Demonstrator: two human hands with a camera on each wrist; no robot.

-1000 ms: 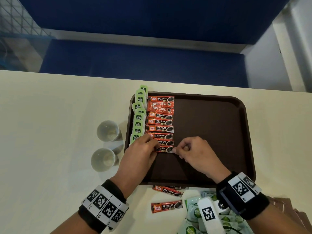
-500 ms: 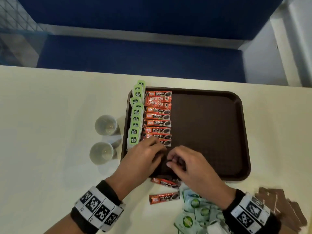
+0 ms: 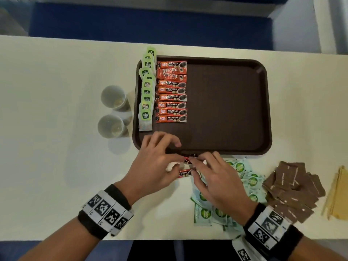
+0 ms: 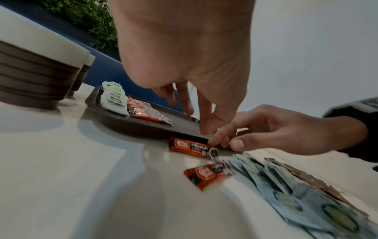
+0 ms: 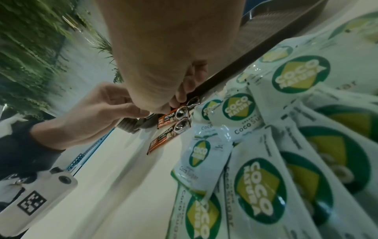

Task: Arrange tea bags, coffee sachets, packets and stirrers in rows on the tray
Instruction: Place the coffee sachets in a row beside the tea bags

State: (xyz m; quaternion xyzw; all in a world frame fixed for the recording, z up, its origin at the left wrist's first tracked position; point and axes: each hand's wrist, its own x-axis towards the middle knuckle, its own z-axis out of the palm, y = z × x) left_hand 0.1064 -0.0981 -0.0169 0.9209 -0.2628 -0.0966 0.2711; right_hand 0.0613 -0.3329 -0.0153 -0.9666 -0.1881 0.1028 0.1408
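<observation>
Both hands were down at the near edge of the tray [image 3: 226, 102], working on the loose coffee sachets on the tabletop [image 3: 56, 147]. The right hand [image 3: 216, 178] had its fingers [image 4: 219, 138] curled onto the end of the sachet lying just beside the tray's near rim [image 4: 191, 146]. Whether they had truly pinched it or only pressed on it could not be told. The left hand [image 3: 156, 166] hung above the same spot with fingers bent and slightly apart, tips close to the rim, holding nothing that showed.

A second loose sachet [image 4: 206, 175] lay a little nearer than the first, against the heap of green-and-white sugar packets [image 3: 243, 185].

On the tray, the coffee row [image 3: 171, 91] ran along its left part, beside the tea bags [image 3: 146, 91] at the left rim, with bare tray below the last sachet.

To do this well, I judged it best to lift the sachet by one end, clear the raised rim, and lay it parallel to the last one, ends flush, using the left hand to square it.
</observation>
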